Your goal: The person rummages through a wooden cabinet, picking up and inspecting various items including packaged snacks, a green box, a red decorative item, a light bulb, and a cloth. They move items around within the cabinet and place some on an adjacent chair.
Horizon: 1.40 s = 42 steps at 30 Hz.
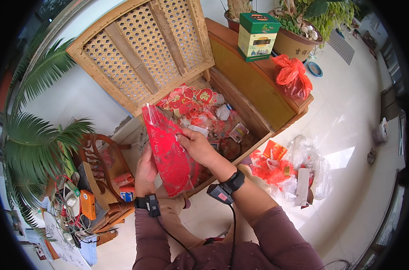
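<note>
A dusty red paper decoration in clear plastic is held up between my two hands, tilted over the near left corner of an opened wooden chest. My left hand grips its left edge from below. The fingers of my right hand pinch its right side. Inside the chest lie red paper cut-outs with gold trim, crumpled red and clear plastic, a white bundle with a blue part and a small printed packet. The woven cane lid leans back against the wall.
Right of the chest, a wooden ledge bears a green box and a knotted red plastic bag. Plastic wrappings are heaped on the floor. Left are a wooden armchair, tangled cables and palm fronds.
</note>
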Tool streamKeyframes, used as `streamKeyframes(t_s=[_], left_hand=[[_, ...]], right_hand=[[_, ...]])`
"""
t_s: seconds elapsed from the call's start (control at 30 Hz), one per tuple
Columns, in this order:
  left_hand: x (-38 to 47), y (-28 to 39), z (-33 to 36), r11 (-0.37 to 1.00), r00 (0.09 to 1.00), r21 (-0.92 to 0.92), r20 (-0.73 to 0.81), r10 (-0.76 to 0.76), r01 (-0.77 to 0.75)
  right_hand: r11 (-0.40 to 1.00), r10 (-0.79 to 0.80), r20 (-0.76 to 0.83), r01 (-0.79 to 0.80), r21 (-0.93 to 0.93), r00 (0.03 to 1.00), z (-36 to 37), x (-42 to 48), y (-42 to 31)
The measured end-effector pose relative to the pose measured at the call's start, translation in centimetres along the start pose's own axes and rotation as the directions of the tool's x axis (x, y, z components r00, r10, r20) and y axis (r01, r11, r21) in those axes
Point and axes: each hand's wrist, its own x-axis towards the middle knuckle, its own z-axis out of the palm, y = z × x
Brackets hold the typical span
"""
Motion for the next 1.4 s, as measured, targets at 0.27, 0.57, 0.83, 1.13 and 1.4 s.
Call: streamKeyframes(t_s=[0.27,0.57,0.83,1.13,1.4], left_hand=[[-1.9,0.0,-2.3,0.990,0.960,0.110,-0.259,0.110,-0.083],[-8.6,-0.1,1.9,0.951,0.916,0.137,-0.263,0.303,-0.275],[-18.1,2.0,3.4,0.640,0.880,0.757,-0.204,0.429,-0.136],[-38.8,11.0,-2.9,0.744,0.576,0.173,-0.529,0.623,-0.645],[-49.6,9.5,-14.3,0.577,0.357,0.060,-0.733,0.579,-0.814]], right_hand=[[0.993,0.040,0.109,-0.052,0.109,0.993,3.2,0.7,-0.4],[0.997,0.080,0.142,-0.077,-0.028,0.987,2.5,-1.7,-3.0],[0.953,0.017,0.381,-0.130,0.273,0.925,0.8,-2.9,-3.4],[0.969,0.240,0.075,-0.244,0.037,0.968,-3.4,-1.5,1.3],[0.947,0.309,0.069,-0.300,-0.111,0.949,-3.7,-2.9,4.4]])
